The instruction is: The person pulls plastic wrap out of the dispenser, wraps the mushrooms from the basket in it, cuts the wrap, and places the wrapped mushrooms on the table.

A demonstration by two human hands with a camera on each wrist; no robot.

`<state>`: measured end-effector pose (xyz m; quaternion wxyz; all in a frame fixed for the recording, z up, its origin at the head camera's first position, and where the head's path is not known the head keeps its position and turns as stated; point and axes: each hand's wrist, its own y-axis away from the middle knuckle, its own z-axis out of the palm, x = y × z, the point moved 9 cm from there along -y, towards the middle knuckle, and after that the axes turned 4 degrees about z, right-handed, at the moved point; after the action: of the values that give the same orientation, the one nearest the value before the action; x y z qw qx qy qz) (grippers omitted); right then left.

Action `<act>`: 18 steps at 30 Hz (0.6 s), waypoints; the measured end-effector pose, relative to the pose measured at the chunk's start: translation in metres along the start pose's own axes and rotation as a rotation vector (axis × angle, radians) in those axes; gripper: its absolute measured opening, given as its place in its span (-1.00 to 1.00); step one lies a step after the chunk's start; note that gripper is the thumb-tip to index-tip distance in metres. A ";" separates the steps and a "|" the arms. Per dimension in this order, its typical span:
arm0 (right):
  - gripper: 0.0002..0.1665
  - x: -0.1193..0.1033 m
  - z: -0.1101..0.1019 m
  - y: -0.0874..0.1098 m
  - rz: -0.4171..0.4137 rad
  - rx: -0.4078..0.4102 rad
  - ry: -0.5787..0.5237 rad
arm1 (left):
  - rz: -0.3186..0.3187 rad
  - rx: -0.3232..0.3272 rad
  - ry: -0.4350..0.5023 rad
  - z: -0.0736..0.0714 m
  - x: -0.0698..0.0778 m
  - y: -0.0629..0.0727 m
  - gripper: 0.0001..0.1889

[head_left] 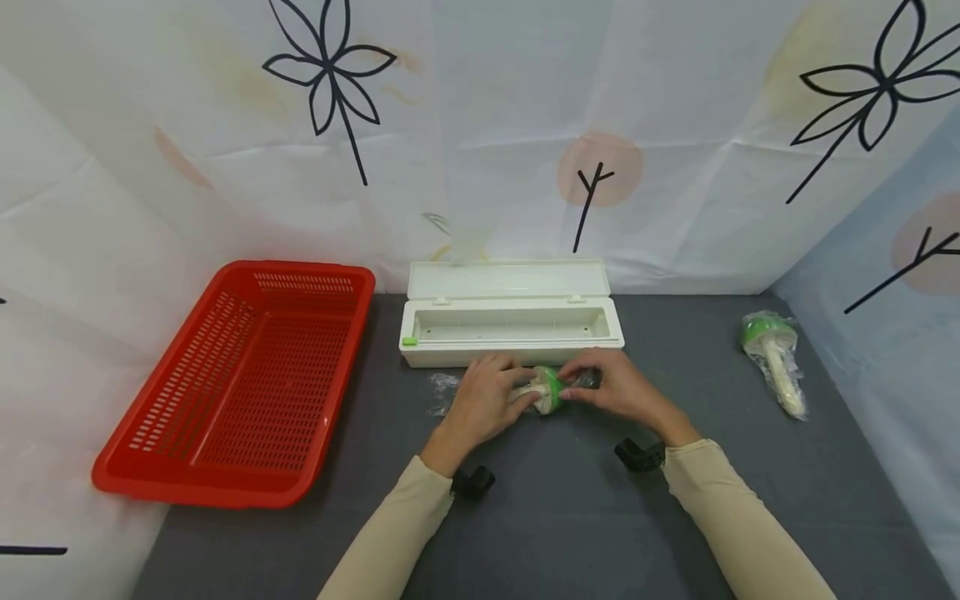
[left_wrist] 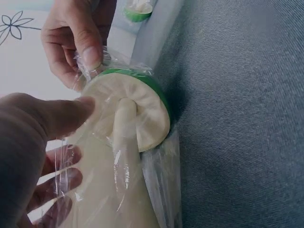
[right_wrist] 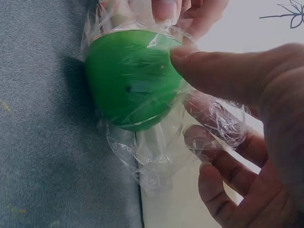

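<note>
Between the two hands lies a toy mushroom [head_left: 549, 390] with a green cap and a pale stem, stem pointing left. Clear plastic wrap [right_wrist: 154, 159] covers it loosely, and a crumpled end sticks out past the cap. My left hand [head_left: 487, 398] holds the wrapped mushroom from the stem side, thumb at the cap's pale underside, fingers behind the film. On the cap side, my right hand [head_left: 611, 387] pinches the plastic wrap at the cap's edge between thumb and forefinger. The left wrist view shows the gilled underside [left_wrist: 149, 116] through the film.
Just behind the hands stands a white plastic-wrap dispenser [head_left: 513, 357], its lid [head_left: 510, 281] raised. A red plastic basket [head_left: 330, 417] sits on the left. Another wrapped green-capped mushroom [head_left: 776, 362] lies at the right of the dark grey table [head_left: 555, 533]. Patterned cloth hangs behind.
</note>
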<state>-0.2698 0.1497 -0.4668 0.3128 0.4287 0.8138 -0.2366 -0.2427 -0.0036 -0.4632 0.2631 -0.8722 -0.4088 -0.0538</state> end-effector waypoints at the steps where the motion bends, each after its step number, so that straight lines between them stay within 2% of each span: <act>1: -0.74 -0.001 0.000 0.000 -0.004 -0.008 -0.001 | 0.014 0.015 0.013 -0.001 0.001 0.000 -0.70; 6: -0.80 -0.002 0.000 -0.001 -0.001 -0.016 -0.003 | 0.076 0.087 0.037 -0.004 0.005 0.000 -0.87; 10: -0.74 -0.004 0.003 0.001 -0.010 -0.011 0.004 | 0.091 0.116 0.045 -0.004 0.004 0.000 -0.93; 13: -0.73 -0.007 0.004 0.001 -0.028 0.032 0.024 | 0.094 0.127 0.052 -0.003 0.003 0.001 -0.94; 18: -0.85 -0.010 0.003 0.002 -0.027 0.126 0.057 | 0.094 0.129 0.079 -0.001 0.002 0.001 -0.94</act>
<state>-0.2636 0.1436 -0.4619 0.2585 0.4434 0.8115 -0.2793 -0.2406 -0.0028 -0.4619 0.3368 -0.8689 -0.3593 -0.0495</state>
